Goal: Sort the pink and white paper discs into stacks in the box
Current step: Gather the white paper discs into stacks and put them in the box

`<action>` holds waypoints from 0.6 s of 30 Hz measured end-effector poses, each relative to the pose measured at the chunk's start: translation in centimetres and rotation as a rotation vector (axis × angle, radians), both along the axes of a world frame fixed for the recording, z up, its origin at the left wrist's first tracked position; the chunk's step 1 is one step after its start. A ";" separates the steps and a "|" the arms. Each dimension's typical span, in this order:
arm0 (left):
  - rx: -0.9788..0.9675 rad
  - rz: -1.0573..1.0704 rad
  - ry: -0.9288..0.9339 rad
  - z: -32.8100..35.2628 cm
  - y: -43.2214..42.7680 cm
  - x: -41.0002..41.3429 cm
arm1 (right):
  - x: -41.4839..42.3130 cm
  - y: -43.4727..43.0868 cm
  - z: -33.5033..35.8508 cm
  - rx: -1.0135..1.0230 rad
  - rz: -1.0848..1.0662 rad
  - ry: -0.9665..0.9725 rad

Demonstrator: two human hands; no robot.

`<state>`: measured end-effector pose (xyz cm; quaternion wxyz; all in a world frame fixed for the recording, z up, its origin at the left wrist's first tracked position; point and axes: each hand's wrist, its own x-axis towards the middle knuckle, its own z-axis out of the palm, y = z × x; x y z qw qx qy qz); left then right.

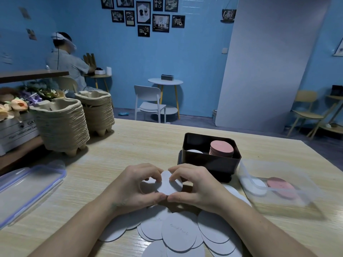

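Observation:
Between both hands I hold a small bunch of white paper discs point(168, 184) just above the table. My left hand point(137, 188) curls round their left side and my right hand point(194, 186) round their right, thumbs meeting underneath. Several loose white discs point(178, 232) lie spread on the table under my wrists. Behind my right hand stands the black box point(211, 162), with a tall pink stack point(221, 148) in its right half and a low white stack point(194, 151) in its left.
A clear plastic tub point(278, 184) at the right holds pink and white discs. Its lid point(27, 186) lies at the left. Two stacks of pulp cup carriers point(63, 125) stand at the far left beside flowers. A person sits at a distant table.

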<state>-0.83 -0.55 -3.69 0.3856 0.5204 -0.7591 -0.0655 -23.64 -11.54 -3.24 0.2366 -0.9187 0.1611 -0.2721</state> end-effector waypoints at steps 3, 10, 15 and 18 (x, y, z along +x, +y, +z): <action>0.004 0.008 -0.011 0.0 0.0 0.0 | 0.0 0.2 0.2 -0.002 0.009 0.004; 0.101 0.049 -0.032 -0.2 0.1 0.9 | -0.3 0.2 0.3 0.032 -0.027 0.010; 0.207 0.173 -0.177 -0.2 0.5 2.2 | -0.7 0.0 0.4 0.036 -0.056 0.003; 0.233 0.205 -0.195 -0.3 0.5 2.1 | -0.7 0.0 0.3 0.039 -0.067 0.012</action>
